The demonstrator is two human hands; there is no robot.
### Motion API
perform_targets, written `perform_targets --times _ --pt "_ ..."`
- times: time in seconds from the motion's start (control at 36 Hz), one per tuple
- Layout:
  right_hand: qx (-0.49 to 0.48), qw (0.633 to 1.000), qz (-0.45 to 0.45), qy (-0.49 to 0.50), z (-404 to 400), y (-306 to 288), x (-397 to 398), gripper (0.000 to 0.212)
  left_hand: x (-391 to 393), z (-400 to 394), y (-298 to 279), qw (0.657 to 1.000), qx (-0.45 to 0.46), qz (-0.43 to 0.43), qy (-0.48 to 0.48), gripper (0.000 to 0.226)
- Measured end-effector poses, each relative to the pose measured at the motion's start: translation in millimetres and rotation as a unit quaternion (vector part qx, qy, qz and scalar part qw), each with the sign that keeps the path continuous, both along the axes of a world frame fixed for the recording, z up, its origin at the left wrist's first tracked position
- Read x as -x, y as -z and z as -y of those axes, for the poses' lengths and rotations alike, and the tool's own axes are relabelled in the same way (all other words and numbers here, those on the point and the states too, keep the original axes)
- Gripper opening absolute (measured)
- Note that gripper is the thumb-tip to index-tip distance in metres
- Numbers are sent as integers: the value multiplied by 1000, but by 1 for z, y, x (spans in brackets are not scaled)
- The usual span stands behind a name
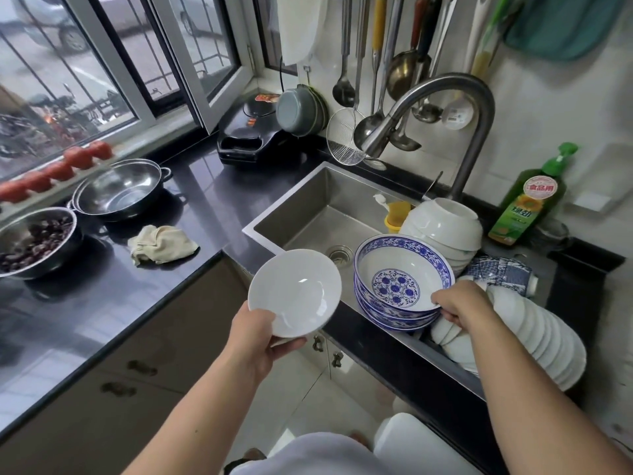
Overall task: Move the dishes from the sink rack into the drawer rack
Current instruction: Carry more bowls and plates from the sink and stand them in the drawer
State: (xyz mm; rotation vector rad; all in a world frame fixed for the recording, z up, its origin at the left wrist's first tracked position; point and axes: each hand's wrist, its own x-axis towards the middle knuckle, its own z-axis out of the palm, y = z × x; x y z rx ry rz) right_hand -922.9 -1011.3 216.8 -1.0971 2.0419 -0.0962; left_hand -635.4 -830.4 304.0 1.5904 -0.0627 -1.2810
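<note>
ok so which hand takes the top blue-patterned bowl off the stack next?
Right. The right hand already pinches the near rim of the top blue-patterned bowl on its stack at the sink. The left hand is occupied, gripping a white plate away from the stack.

The stainless steel sink [318,214] is sitting in the dark stone table [191,186]. The stack of blue-patterned porcelain bowls [400,282] is leaning at the sink's right end. The crumpled beige cloth [161,244] is lying left of the sink, the green plastic detergent bottle [527,200] standing behind it on the right.
</note>
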Motion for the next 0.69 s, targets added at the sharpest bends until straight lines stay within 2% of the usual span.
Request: perform_targets --times 0.06,0.28,0.44,0.69 --pt "-6 1000 3 -4 9 9 6 12 -1 1 1 1000 -2 1 -7 56" --pt "-32 995 98 8 3 -26 -5 11 -3 4 2 1000 5 0 -24 60" --pt "-42 992 120 12 2 -29 -3 10 -4 9 -2 1000 8 10 -19 57" --pt "46 983 178 27 -3 -62 0 25 -10 13 -13 999 21 -11 -26 53"
